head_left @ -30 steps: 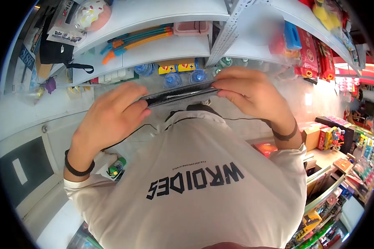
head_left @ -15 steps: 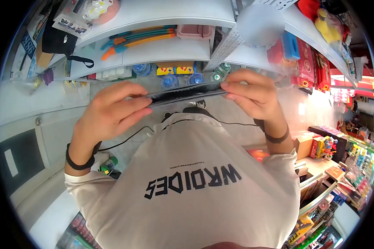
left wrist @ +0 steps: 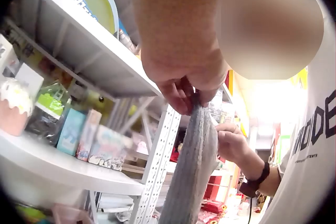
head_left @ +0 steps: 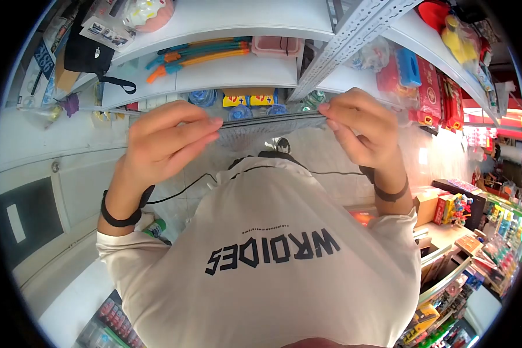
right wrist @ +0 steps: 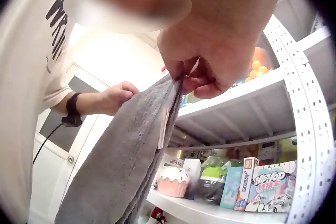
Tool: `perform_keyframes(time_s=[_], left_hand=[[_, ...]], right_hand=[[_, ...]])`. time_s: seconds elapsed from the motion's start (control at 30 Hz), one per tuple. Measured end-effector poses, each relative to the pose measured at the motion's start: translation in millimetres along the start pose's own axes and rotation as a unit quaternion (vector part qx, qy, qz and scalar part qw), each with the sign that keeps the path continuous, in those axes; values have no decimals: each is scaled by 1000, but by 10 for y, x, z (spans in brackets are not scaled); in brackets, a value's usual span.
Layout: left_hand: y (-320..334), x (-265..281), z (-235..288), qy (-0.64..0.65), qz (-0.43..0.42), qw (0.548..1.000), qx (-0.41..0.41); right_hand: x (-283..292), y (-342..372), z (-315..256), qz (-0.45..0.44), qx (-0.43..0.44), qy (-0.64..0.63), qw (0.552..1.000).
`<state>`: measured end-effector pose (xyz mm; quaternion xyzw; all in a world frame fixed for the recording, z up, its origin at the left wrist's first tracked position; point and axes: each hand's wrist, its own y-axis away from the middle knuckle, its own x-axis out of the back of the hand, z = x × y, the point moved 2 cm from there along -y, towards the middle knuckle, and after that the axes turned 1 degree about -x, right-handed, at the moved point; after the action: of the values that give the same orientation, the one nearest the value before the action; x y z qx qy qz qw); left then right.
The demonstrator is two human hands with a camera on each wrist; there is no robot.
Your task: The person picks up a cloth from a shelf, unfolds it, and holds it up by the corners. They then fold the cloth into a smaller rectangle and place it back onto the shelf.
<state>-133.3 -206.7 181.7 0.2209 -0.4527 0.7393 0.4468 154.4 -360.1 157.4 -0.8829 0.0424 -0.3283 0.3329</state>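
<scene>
A grey cloth (right wrist: 118,155), folded in layers like a towel, hangs between my two hands. My left hand (head_left: 171,139) pinches one upper corner between thumb and fingers. The opposite upper corner is pinched by my right hand (head_left: 362,127). From the head view, the cloth (head_left: 272,123) shows mainly as a thin, nearly level top edge stretched from hand to hand. Its ribbed face drapes down in the left wrist view, and a pale label-like strip (right wrist: 164,127) lies along the layered side edge in the right wrist view.
White metal shelves (head_left: 238,72) stand in front, with orange and teal toys (head_left: 197,58), a pink basket (head_left: 275,45) and a perforated upright (head_left: 336,52). Large water bottles stand at floor level below. Boxes and packed goods fill the right side; a white door (head_left: 69,191) is at left.
Both hands have risen slightly and moved a little to the right. The cloth's dark opening between layers has closed into a thin, straighter edge, with its face now hanging below.
</scene>
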Motion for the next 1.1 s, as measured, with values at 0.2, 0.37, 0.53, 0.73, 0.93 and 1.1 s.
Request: perform_keyframes(time_s=[0.2, 0.37, 0.53, 0.73, 0.93, 1.1], left_hand=[[-28, -66, 38, 43, 61, 996, 53], [61, -102, 13, 120, 60, 987, 93], [249, -266, -42, 166, 44, 975, 145], [479, -714, -136, 244, 66, 946, 202], [158, -980, 33, 235, 69, 950, 196], [8, -1045, 4, 136, 11, 986, 98]], right_hand=[[-16, 22, -49, 41, -39, 14, 998], [-35, 15, -50, 58, 5, 28, 998], [-98, -25, -100, 29, 4, 30, 999], [-222, -65, -180, -41, -36, -3, 998], [-225, -18, -242, -90, -80, 3, 993], [-199, 73, -265, -86, -103, 6, 991]])
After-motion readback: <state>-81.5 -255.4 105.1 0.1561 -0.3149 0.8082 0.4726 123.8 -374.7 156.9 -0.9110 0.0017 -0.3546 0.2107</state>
